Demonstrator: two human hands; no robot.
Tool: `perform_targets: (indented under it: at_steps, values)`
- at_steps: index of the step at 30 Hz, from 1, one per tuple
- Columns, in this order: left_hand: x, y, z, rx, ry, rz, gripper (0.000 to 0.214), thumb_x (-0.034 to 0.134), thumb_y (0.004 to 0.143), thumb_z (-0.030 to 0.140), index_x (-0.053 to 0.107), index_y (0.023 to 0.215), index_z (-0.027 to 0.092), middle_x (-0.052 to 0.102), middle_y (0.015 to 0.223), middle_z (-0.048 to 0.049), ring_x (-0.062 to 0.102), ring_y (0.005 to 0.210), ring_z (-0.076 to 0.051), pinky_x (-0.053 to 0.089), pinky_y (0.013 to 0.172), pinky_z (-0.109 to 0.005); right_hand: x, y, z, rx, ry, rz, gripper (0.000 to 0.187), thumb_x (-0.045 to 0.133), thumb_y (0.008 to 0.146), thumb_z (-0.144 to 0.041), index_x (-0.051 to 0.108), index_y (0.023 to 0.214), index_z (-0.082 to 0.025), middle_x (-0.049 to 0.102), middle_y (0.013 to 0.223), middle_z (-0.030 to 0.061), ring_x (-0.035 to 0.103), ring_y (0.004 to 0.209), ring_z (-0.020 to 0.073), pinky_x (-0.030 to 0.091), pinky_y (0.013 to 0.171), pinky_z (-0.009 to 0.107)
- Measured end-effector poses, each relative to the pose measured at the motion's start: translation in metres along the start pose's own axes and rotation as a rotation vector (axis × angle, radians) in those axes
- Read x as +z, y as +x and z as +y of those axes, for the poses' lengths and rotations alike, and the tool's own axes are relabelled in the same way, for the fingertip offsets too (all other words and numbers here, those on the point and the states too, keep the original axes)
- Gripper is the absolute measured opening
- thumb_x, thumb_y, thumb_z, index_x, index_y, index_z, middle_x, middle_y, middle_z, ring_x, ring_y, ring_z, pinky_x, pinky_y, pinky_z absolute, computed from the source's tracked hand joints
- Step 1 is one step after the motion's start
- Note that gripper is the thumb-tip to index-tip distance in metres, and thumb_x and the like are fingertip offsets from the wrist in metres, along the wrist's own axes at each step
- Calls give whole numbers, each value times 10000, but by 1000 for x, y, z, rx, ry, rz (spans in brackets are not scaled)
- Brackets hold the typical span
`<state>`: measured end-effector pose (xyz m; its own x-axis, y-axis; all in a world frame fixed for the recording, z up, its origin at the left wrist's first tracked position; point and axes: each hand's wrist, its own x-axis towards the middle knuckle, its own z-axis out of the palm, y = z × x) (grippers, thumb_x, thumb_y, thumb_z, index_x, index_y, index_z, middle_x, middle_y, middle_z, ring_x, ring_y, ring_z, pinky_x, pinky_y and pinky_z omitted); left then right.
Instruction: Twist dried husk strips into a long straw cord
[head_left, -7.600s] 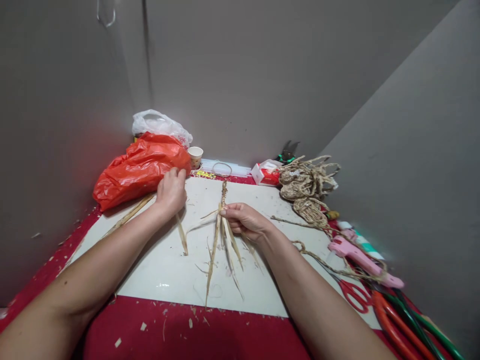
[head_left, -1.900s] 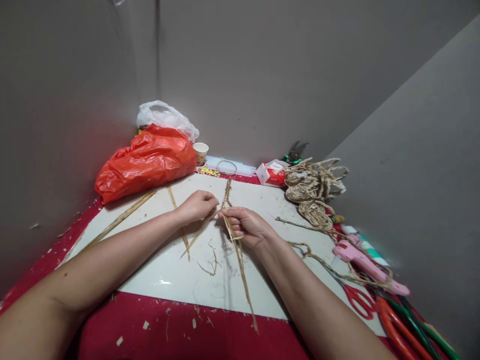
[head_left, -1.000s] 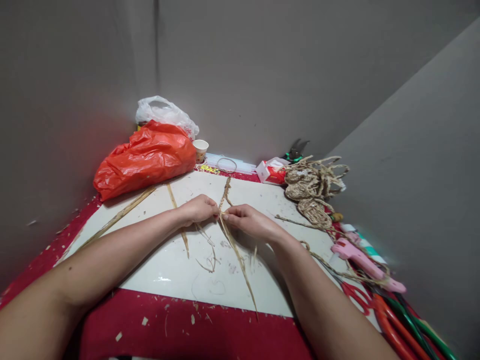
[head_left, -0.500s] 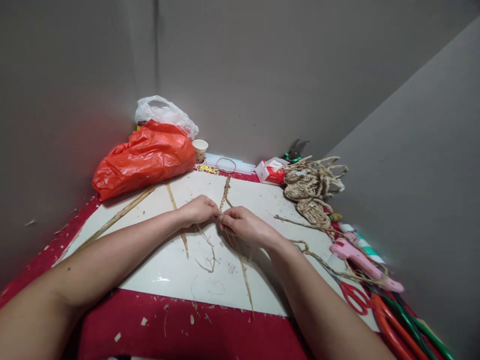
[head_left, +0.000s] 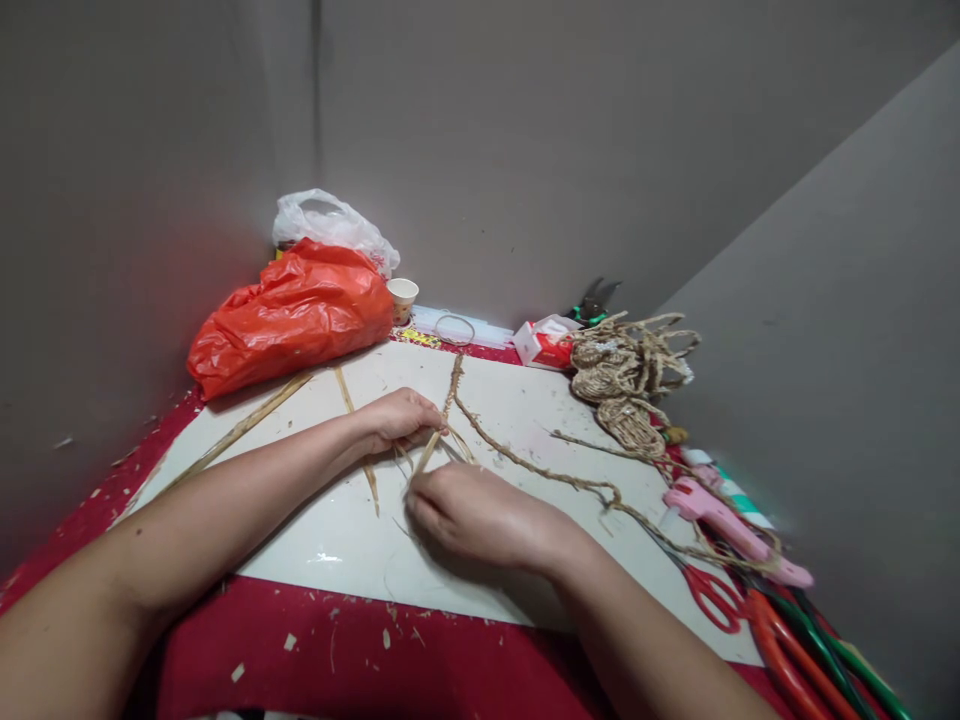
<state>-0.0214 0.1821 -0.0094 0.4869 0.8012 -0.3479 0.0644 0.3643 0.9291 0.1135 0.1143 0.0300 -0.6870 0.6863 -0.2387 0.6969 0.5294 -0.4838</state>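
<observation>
My left hand [head_left: 398, 417] is closed, pinching the near end of a braided straw cord [head_left: 452, 378] that runs away from me over the white board [head_left: 300, 520]. Loose straw strips [head_left: 427, 452] fan out from that pinch. My right hand [head_left: 471, 511] lies knuckles-up on the board nearer me, fingers curled over the strips' loose ends; what it grips is hidden. A twisted straw rope [head_left: 555, 476] runs from the braid to the right.
A red plastic bag [head_left: 289, 315], a white bag [head_left: 330, 225] and a paper cup [head_left: 403, 297] sit at the back left. Woven straw pieces [head_left: 622, 375] lie back right. A pink glue gun [head_left: 731, 530], red scissors [head_left: 712, 598] and long tools line the right edge.
My right hand has left the pinch point beside the left hand and slid toward me down the strips. The left hand keeps its hold on the braid.
</observation>
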Motion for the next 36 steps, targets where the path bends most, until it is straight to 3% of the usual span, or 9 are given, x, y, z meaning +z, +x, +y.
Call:
perform_targets:
  at_steps: [2,4,5,9,14,18,23,30,36]
  values:
    - [-2,1,1,-10,-39,-26,246,637,621,218,431,502,156,246,356,90,151,326,-18,49,386,-225,-14,-10,-4,-162,211,-241,256,494,808,-292,513,584,-170,554,556,25,428,480,104,327,498,248]
    - [-4,1,2,-20,-72,-48,251,653,612,217,432,509,156,235,362,92,148,331,-17,48,386,-222,-28,-14,4,-128,476,-384,315,454,841,-414,533,661,-168,563,550,15,482,472,108,355,465,226]
    - [-5,1,3,-25,-81,-56,258,660,607,213,427,509,157,232,365,92,150,334,-17,50,387,-220,-34,-13,13,-66,567,-285,341,453,835,-455,531,674,-164,563,546,16,493,465,110,364,453,223]
    - [-7,1,3,-47,-99,-97,260,671,605,212,430,525,155,218,382,98,137,346,-13,50,388,-214,-33,9,54,209,583,539,357,544,775,-490,529,654,-154,544,564,18,470,484,95,357,438,202]
    - [-10,3,-1,6,-69,-118,192,647,630,241,500,571,133,299,386,85,157,353,-18,64,379,-208,-9,34,71,256,994,176,361,472,822,-470,499,647,-155,470,482,-16,368,373,61,292,362,181]
    - [-7,2,0,10,15,-142,173,603,677,269,563,623,110,379,412,62,189,346,-22,77,372,-210,-7,33,75,262,1058,82,318,514,810,-416,504,642,-147,274,421,-90,172,335,25,108,320,158]
    - [-3,-3,3,45,105,-80,212,608,683,294,482,589,152,295,391,88,189,337,-29,90,373,-209,-9,32,87,248,1225,-54,323,546,795,-407,425,616,-167,289,442,-89,149,345,20,74,322,153]
    - [-10,3,-2,218,364,14,190,585,682,300,523,616,133,367,473,63,260,416,-38,166,418,-196,-4,35,89,222,1444,-101,294,598,753,-325,382,623,-174,253,458,-104,117,368,15,64,335,133]
    - [-10,-4,13,255,809,111,159,486,702,200,595,619,119,478,529,21,382,514,-76,285,503,-201,-1,39,79,354,1328,74,243,557,706,-242,394,543,-166,290,410,-88,143,334,12,58,327,148]
